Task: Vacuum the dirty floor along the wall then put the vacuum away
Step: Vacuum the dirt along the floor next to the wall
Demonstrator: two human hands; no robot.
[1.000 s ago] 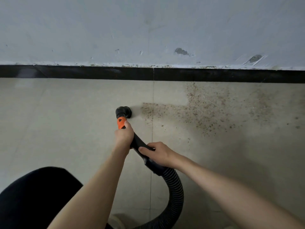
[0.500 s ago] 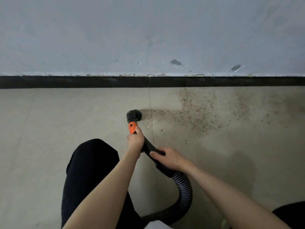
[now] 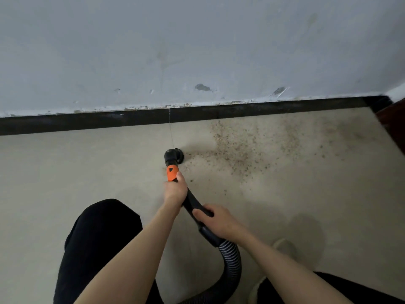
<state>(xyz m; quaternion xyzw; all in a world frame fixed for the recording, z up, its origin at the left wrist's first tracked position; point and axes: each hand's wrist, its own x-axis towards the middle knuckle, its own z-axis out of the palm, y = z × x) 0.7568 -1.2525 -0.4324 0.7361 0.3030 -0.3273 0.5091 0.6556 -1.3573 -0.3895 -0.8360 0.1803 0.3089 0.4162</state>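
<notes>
A black vacuum nozzle (image 3: 174, 155) rests on the beige tiled floor, at the left tip of a patch of brown dirt (image 3: 238, 148) spread along the wall. Behind the nozzle sits an orange collar (image 3: 171, 173). My left hand (image 3: 175, 189) grips the black wand just below that collar. Further back, my right hand (image 3: 215, 222) grips the wand where it meets the ribbed grey-black hose (image 3: 231, 262). The hose curves down and left out of sight at the bottom edge. The vacuum body is not in view.
A pale wall (image 3: 197, 51) with chipped paint and a black skirting board (image 3: 87, 121) runs across the far side. A dark reddish edge (image 3: 394, 126) stands at the right. My black-trousered knee (image 3: 96, 238) is at bottom left, a light shoe (image 3: 283, 246) at lower right.
The nozzle has worked rightward into the dirt's left tip. My view has pulled back and shifted, showing more floor, the right corner, my knee and a shoe.
</notes>
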